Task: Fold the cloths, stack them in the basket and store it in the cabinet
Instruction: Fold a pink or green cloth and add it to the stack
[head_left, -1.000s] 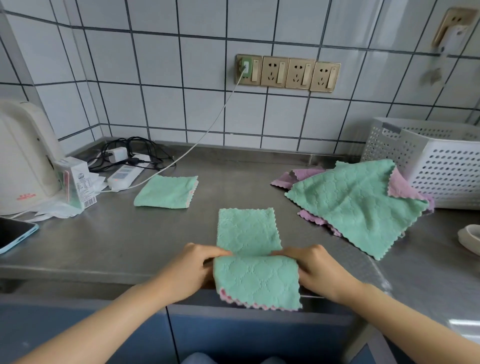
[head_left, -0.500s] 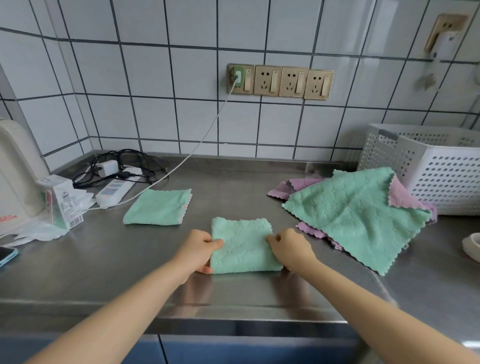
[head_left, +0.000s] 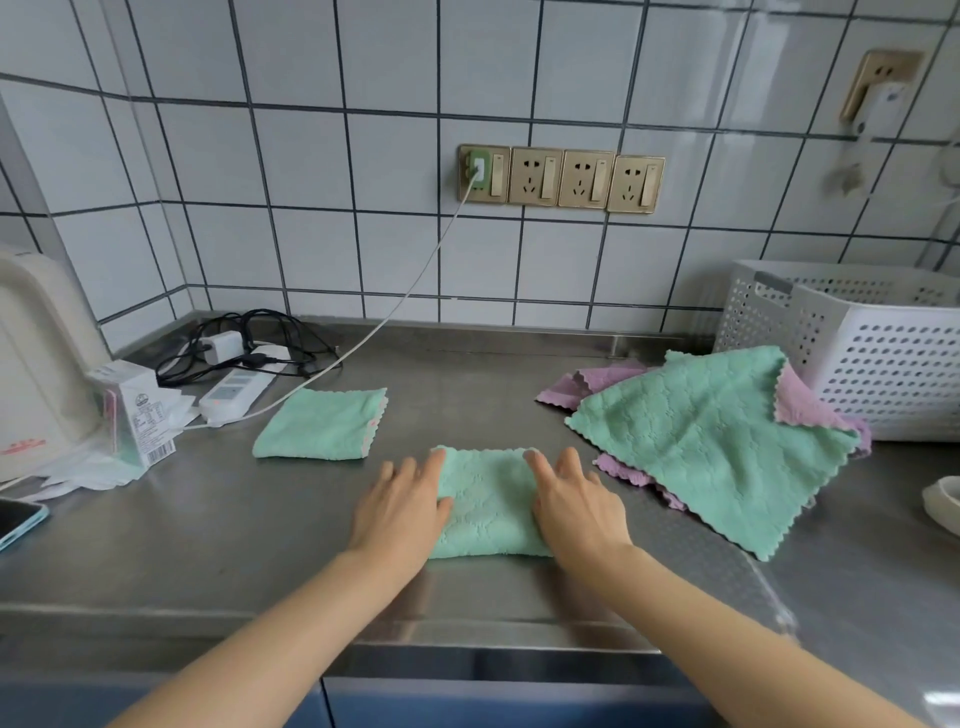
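With straight fingers, the left hand (head_left: 402, 512) and right hand (head_left: 574, 506) press flat on the folded green cloth (head_left: 488, 506) at the desk's (head_left: 208, 540) near middle, so pressing evenly outward should set a crisp crease before it joins the basket (head_left: 878, 364) far right.

Bright, even light, soft glare on the steel counter (head_left: 260, 545), wide-angle bending at edges.

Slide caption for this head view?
Both hands, left hand and right hand, press a folded green cloth flat on the steel counter.
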